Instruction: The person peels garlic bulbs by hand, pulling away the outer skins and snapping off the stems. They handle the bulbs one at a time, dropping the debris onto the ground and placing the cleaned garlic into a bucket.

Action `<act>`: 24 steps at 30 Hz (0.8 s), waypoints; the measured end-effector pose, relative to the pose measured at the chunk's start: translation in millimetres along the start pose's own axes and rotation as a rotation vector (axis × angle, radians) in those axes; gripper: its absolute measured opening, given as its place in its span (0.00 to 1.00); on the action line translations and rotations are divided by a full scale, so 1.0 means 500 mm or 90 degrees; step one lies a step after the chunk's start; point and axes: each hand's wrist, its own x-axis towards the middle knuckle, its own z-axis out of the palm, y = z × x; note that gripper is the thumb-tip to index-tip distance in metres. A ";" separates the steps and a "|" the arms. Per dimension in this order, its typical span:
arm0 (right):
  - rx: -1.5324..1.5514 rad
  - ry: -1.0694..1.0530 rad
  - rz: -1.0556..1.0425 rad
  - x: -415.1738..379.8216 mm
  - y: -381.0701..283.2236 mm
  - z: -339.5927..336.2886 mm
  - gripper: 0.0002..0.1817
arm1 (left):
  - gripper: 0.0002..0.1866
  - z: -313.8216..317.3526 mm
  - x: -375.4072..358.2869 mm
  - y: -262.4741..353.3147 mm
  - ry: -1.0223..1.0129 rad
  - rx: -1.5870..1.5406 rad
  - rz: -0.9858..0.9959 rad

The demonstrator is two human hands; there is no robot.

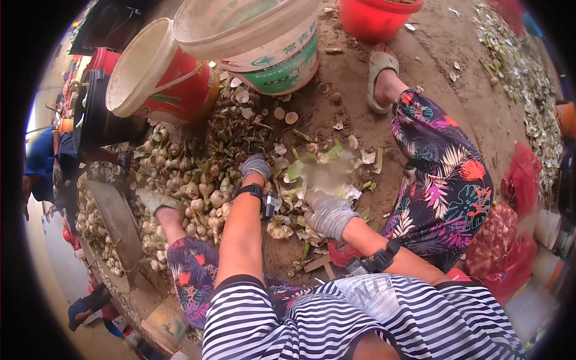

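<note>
Garlic bulbs (189,191) with their stalks lie heaped on the ground between my legs, mostly to the left. My left hand (256,167), in a grey knit glove, reaches down at the right edge of this heap, its fingers hidden beneath the hand. My right hand (332,217), gloved too, is low over leafy scraps (294,174) and peel. Its fingers look curled inward; anything inside them is hidden. The hands are apart from each other. Just beyond the right hand, a pale smeared patch obscures the scraps.
A white-and-green bucket (273,60) and a red bucket with a white rim (180,84) stand ahead. A red tub (378,21) is farther off. Red mesh bags (495,249) lie at right, near a long pile of garlic waste (519,78). Another person in blue (42,162) is at left.
</note>
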 end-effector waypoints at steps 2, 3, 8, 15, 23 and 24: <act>-0.046 -0.004 -0.009 0.017 0.013 0.014 0.15 | 0.20 -0.010 -0.009 -0.017 0.028 0.012 0.047; -0.012 -0.056 0.000 0.026 0.019 0.013 0.17 | 0.20 -0.025 -0.042 -0.030 0.078 -0.126 0.059; -0.035 0.011 -0.008 0.016 0.004 0.015 0.17 | 0.26 -0.087 -0.226 -0.097 -0.078 -1.281 0.158; 0.244 0.192 -0.236 0.010 -0.052 0.022 0.14 | 0.27 -0.087 -0.475 -0.010 0.322 -0.805 0.386; 0.001 0.143 -0.519 -0.034 -0.034 -0.002 0.06 | 0.26 -0.052 -0.562 0.020 0.577 -0.578 0.303; -0.045 0.086 -0.533 -0.048 -0.022 -0.004 0.07 | 0.27 -0.045 -0.550 0.015 0.572 -0.634 0.256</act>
